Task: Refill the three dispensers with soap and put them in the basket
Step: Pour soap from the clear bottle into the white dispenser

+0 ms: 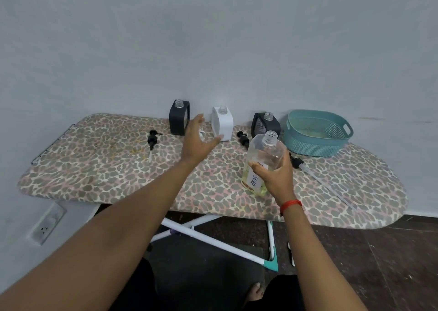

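Clear soap bottle (265, 155), uncapped, gripped in R hand (276, 176); L hand (196, 143), fingers spread, hovers by white dispenser (224, 122).

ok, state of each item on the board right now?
left black dispenser: upright, pump off
white dispenser: upright, pump off
right black dispenser: upright, pump off
soap bottle: uncapped, tilted, soap low
left pump: loose, lying on board
middle pump: loose, lying on board
long-tube pump: loose, lying on board
basket: upright, no dispenser inside
left hand: open, holding nothing
right hand: grips soap bottle
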